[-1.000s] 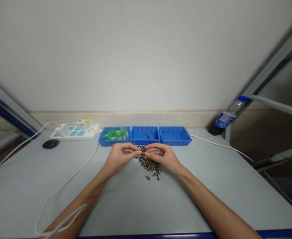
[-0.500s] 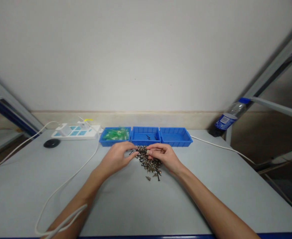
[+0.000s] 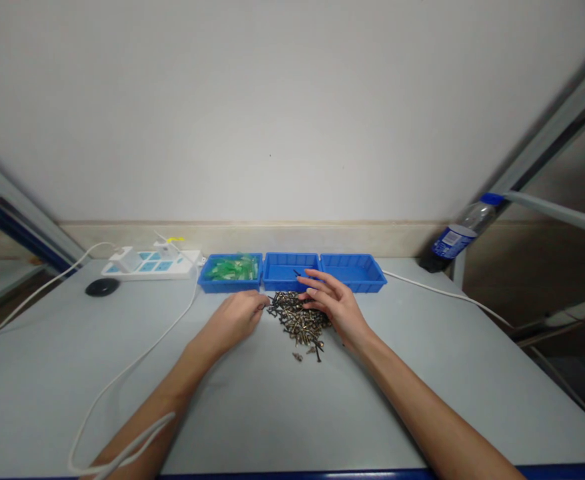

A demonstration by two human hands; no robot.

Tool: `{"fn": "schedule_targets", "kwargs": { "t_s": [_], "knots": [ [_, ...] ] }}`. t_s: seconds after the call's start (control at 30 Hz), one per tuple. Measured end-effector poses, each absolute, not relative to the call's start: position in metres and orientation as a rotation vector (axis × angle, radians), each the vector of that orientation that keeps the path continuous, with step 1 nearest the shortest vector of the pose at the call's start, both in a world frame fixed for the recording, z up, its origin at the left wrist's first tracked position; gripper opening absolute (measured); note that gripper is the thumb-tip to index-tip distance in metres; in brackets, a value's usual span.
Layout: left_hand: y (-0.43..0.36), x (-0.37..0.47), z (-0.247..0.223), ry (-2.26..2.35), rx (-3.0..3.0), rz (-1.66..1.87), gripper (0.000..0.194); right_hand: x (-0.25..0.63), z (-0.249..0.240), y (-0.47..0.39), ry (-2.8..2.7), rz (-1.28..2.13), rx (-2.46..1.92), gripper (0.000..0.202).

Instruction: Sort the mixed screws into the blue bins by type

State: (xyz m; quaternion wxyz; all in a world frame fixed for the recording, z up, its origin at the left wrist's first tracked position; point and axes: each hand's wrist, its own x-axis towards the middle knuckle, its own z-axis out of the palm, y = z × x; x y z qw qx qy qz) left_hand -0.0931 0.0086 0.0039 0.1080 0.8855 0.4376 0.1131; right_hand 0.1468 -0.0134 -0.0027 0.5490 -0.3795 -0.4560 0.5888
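The pile of screws (image 3: 300, 327) lies on the pale table (image 3: 252, 413) between the 2 hands, a loose heap of dark and brassy pieces. The left hand (image 3: 237, 317) is at the pile's left edge, its fingers curled in toward the thumb; whether a screw is pinched there, I cannot tell. The right hand (image 3: 340, 312) is open over the pile's right side, fingers spread and apparently holding nothing.

Just beyond the pile stand 3 blue bins in a row: the left bin (image 3: 230, 287) with green pieces (image 3: 237, 269), the middle bin (image 3: 277, 270) with at least 1 dark screw in view, and the right bin (image 3: 357, 270). At the pile's near edge, 1 longer dark screw (image 3: 318, 353) sticks out, with a small metal piece (image 3: 297, 357) just beside it.

Each screw should be light, stiff and hard to damage, but smooth and apt to roll or tangle with its neighbours. The best hold looks like a fingertip pinch on the shank just below the head, clear of the point. Screws at the pile's rim should come free more easily than buried ones.
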Motion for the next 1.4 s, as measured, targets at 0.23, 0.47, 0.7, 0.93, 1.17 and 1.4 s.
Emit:
{"fn": "schedule_targets", "kwargs": {
  "t_s": [0.23, 0.47, 0.7, 0.93, 1.17, 1.4],
  "knots": [
    [0.009, -0.098, 0.008, 1.286, 2.491, 0.586, 0.024, 0.147, -0.006, -0.012, -1.155, 1.334, -0.942, 0.033],
    [0.005, -0.086, 0.013, 1.063, 2.254, 0.933, 0.015, 0.148, -0.009, -0.013, -1.367, 1.194, -1.028, 0.022],
    [-0.005, -0.076, 0.017, 0.932, 2.295, 0.986, 0.019, 0.142, -0.015, -0.018, -1.505, 1.323, -0.977, 0.034],
    [-0.007, -0.073, 0.018, 0.878, 2.359, 0.959, 0.016, 0.142, -0.011, -0.019, -1.345, 1.524, -0.946, 0.025],
    [0.004, -0.095, 0.005, 0.987, 2.626, 0.656, 0.014, 0.148, -0.008, -0.012, -1.189, 1.309, -0.949, 0.03],
    [0.01, -0.097, -0.007, 1.066, 2.64, 0.46, 0.015, 0.153, -0.005, -0.01, -1.065, 1.328, -0.9, 0.04]
  ]
}}
